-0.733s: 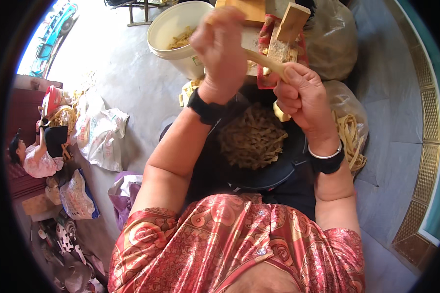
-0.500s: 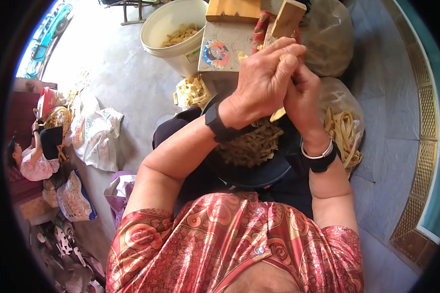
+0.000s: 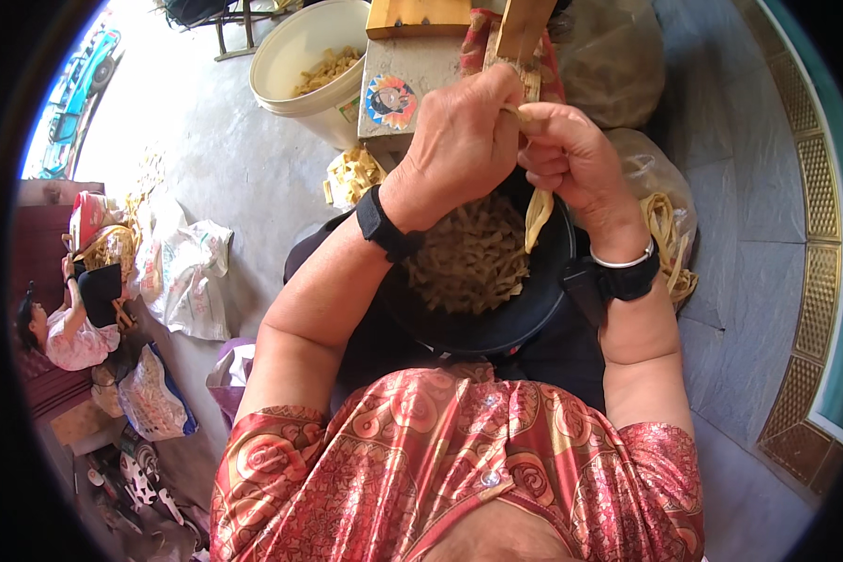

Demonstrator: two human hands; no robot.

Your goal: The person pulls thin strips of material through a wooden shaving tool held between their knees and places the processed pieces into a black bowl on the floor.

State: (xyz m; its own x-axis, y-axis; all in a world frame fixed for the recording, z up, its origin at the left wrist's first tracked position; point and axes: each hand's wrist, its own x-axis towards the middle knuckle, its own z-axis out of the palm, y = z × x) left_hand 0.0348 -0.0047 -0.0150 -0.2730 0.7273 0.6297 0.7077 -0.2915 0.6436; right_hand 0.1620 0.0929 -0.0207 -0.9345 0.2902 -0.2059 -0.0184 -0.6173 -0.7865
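A pale strip (image 3: 538, 211) is pinched between the left hand (image 3: 459, 145) and the right hand (image 3: 571, 159), fingers closed on it, and is held directly over the dark bowl (image 3: 525, 314) (on the lap), so that pieces drop among those already gathered there

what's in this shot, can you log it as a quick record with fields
left hand: left hand pinching a pale tan flat strip from above
right hand: right hand gripping the same strip, which hangs into the bowl
lap: round black bowl heaped with tan strip pieces
ahead: white plastic bucket holding similar pieces
far left: another person sitting
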